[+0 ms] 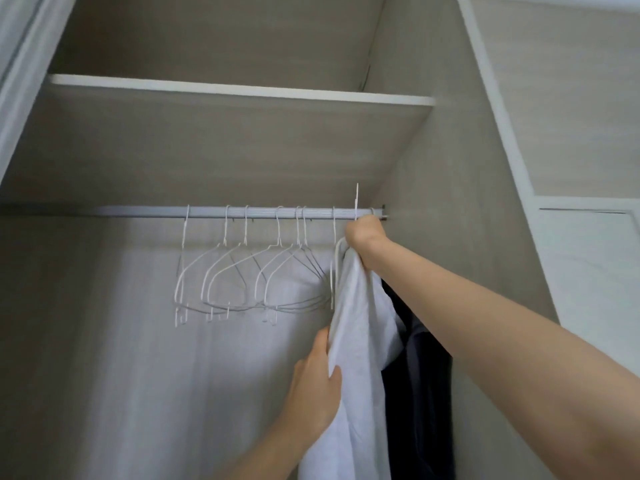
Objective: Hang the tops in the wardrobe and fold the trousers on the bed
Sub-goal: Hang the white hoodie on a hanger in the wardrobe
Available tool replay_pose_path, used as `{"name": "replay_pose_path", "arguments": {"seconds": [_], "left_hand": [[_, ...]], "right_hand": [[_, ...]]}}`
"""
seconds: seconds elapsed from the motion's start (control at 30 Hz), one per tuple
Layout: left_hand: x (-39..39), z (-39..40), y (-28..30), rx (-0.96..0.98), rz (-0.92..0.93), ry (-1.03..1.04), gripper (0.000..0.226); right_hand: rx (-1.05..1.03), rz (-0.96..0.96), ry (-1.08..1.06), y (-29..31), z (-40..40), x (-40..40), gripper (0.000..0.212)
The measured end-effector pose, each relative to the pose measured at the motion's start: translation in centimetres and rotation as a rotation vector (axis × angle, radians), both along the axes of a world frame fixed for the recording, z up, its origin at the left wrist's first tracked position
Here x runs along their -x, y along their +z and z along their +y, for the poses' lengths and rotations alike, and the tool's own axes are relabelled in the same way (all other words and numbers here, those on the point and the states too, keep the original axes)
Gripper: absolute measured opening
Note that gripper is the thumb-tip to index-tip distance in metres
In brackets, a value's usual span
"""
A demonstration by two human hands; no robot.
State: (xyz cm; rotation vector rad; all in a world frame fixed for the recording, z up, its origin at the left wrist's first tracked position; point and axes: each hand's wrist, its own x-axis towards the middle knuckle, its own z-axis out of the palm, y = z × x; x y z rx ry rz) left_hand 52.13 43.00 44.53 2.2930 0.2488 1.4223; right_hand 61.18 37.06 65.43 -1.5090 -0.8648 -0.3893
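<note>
Steadying the cloth low down is the left hand, nearest the camera: its fingers lie along the hanging edge of the white top with the thumb pressed against the fabric, pinching that edge. To do this step well, I judge that this hand should only guide the cloth, keeping it from swinging or dragging on the neighbours, and put no downward pull on it until the hook sits fully over the bar.

Higher and farther in, the right hand is closed round the neck of the hanger carrying the top, right under the wardrobe rail near its right end. A thin white piece stands up above the rail just over this hand; whether the hook is already seated I cannot tell. The hand should let go only once the weight hangs from the rail.

The white top hangs in long, slightly creased folds, thin and limp, its shoulders bunched under the right hand; it will likely need smoothing on the hanger afterwards. Just beside it, toward the side wall, hangs a dark garment, touching it.

Farther left along the rail hang several empty white wire hangers, crowded and overlapping. Above is a bare-fronted shelf.
</note>
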Motion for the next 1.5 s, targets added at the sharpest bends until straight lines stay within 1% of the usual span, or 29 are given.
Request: {"name": "replay_pose_path", "arguments": {"seconds": [0.1, 0.2, 0.27, 0.33, 0.43, 0.53, 0.63, 0.73, 0.87, 0.93, 1.07, 1.23, 1.33, 1.4, 1.5], "left_hand": [[-1.8, 1.5, 0.7, -0.011, 0.04, 0.052, 0.055], [-2.9, 2.7, 0.4, -0.045, 0.121, 0.073, 0.069], [-3.2, 3.2, -0.3, -0.055, 0.184, 0.061, 0.075], [-3.5, 3.6, -1.1, -0.063, 0.214, 0.053, 0.072], [-3.8, 4.0, -2.2, -0.06, 0.19, 0.048, 0.059], [-3.7, 3.9, -3.4, -0.019, 0.112, 0.057, 0.048], [-3.3, 3.5, -4.9, 0.019, 0.11, 0.11, 0.044], [-2.3, 2.7, -5.7, 0.048, 0.117, 0.117, 0.04], [0.3, 0.9, -7.4, 0.057, 0.159, 0.075, 0.049], [1.6, -0.1, -8.6, 0.071, 0.176, 0.072, 0.05], [4.1, -2.0, -11.4, 0.098, 0.173, 0.115, 0.041], [7.6, -3.3, -16.0, 0.287, 0.234, 0.1, 0.04], [10.4, -4.8, -17.8, 0.396, 0.289, 0.099, 0.037], [12.5, -6.0, -18.5, 0.393, 0.317, 0.106, 0.032], [15.8, -8.2, -19.8, 0.389, 0.308, 0.191, 0.026]], "right_hand": [[0.016, -0.007, -0.017, 1.0, 1.5, -1.6, 0.033], [0.085, -0.009, 0.023, 1.1, 2.4, -3.4, 0.036], [0.148, -0.015, 0.048, 0.4, 2.9, -4.7, 0.038], [0.212, -0.016, 0.014, -0.5, 3.1, -5.4, 0.039], [0.277, -0.046, -0.078, -1.5, 3.0, -5.6, 0.036], [0.282, -0.174, -0.27, -2.5, 2.4, -4.5, 0.033], [0.311, -0.382, -0.434, -5.1, 1.8, -2.5, 0.043], [0.37, -0.524, -0.508, -8.2, 1.7, -1.3, 0.047], [0.4, -0.621, -0.549, -11.9, 0.1, -0.2, 0.062], [0.432, -0.646, -0.532, -14.0, -1.1, 1.0, 0.065], [0.526, -0.69, -0.444, -18.4, -3.7, 3.9, 0.059], [0.583, -0.727, -0.227, -24.6, -7.3, 7.8, 0.056], [0.597, -0.704, -0.082, -28.1, -9.3, 9.7, 0.053], [0.607, -0.677, 0.007, -30.1, -10.6, 10.9, 0.05], [0.599, -0.63, 0.181, -33.3, -12.7, 12.6, 0.055]]}}
